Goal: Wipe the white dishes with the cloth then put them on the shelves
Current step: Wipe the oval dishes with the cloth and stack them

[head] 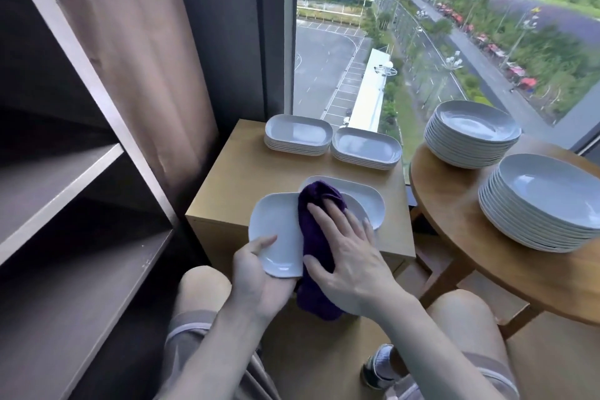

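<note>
One dish [279, 230] mid-wipe — left hand [256, 276] grips its rim, right hand [350, 256] presses cloth [319, 195] flat-fingered — shelf [58, 178] likely next.

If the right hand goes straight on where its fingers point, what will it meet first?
Probably the bunched far end of the purple cloth that the right hand presses on; beyond it lies the loose dish on the cabinet, though depth is unclear.

The purple cloth [316, 237] and right hand [350, 256] cover much of the held dish [276, 230]. The fingers of the left hand [256, 273] vanish beneath it (only the thumb shows). The nearer stack of round plates [545, 204] runs off the right edge.
</note>
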Tool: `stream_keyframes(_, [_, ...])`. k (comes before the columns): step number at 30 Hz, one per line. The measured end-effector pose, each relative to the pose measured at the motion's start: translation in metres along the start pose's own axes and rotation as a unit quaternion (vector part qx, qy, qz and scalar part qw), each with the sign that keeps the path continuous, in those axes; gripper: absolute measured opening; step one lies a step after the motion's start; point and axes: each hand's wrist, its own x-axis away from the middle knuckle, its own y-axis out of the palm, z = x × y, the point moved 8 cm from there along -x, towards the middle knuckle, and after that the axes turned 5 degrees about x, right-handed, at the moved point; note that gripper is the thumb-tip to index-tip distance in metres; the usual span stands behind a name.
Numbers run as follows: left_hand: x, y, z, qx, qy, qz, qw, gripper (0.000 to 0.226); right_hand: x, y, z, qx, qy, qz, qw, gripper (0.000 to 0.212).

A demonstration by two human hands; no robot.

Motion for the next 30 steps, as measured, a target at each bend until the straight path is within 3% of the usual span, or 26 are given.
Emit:
stream_keyframes(4, [-0.001, 0.0, 0.001, 0.01, 0.004, -0.004, 1.0, 0.05, 0.006, 0.013, 0.002, 0.009, 0.039, -0.006, 0.999, 0.093])
stream_keyframes(11, [-0.003, 0.005, 0.009, -0.03, 0.026, -0.055, 0.998, 0.048, 0.004, -0.004, 0.015, -0.018, 0.08, 0.094, 0.992, 0.066])
stream_keyframes(17, [-0.006, 0.008, 0.0, -0.131, 0.026, -0.077, 0.988, 0.054, -0.014, -0.014, 0.025, -0.019, 0.124, 0.088, 0.988, 0.055])
stream_keyframes(22, [-0.007, 0.014, -0.018, -0.205, 0.031, -0.098, 0.973, 0.074, -0.02, -0.018, -0.018, -0.033, 0.046, 0.096, 0.994, 0.045])
stream_keyframes(27, [-0.012, 0.002, -0.009, -0.138, 0.027, -0.044, 0.989, 0.073, -0.012, -0.019, -0.063, -0.064, -0.073, 0.054, 0.994, 0.038])
stream_keyframes(30, [-0.018, 0.0, 0.006, -0.102, 0.04, -0.033, 0.993, 0.08, -0.004, -0.009, -0.069, -0.002, -0.116, -0.003, 0.993, 0.039])
